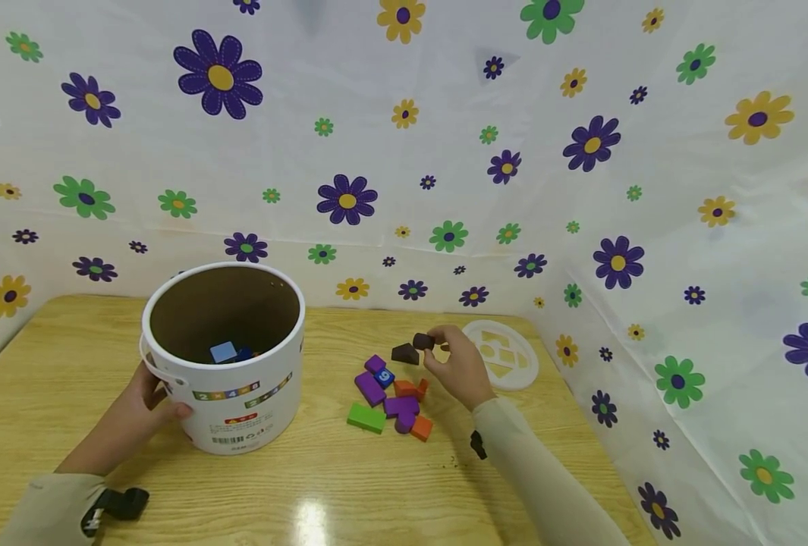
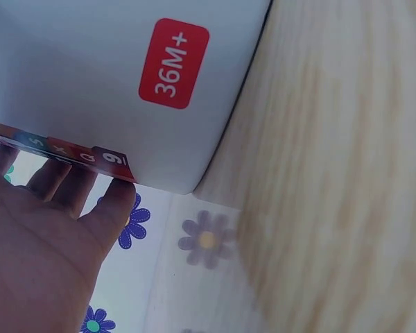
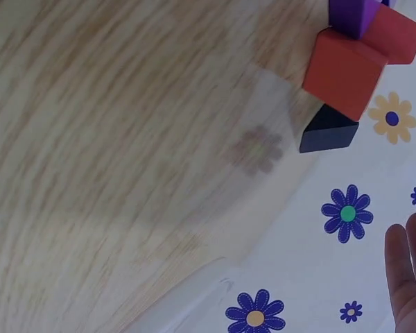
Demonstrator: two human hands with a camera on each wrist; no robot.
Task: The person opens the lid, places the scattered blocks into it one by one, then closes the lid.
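A white bucket (image 1: 243, 406) printed with sums stands on the left of the table, a blue block (image 1: 224, 352) visible inside. My left hand (image 1: 130, 413) rests on its left side by the thin handle. In the left wrist view, the fingertips (image 2: 118, 194) touch the printed band. Between thumb and fingers my right hand (image 1: 460, 368) pinches a small dark block (image 1: 423, 342). Just left of it lies a dark angled block (image 1: 405, 354). Nearer me are purple blocks (image 1: 370, 388), a blue number cube (image 1: 385, 377), orange blocks (image 1: 422, 428) and a green block (image 1: 366, 418).
A round white plate with shaped cutouts (image 1: 528, 356) lies on the wooden table (image 1: 349, 493), right of my right hand. Flower-printed cloth (image 1: 287, 152) closes off the back and right sides.
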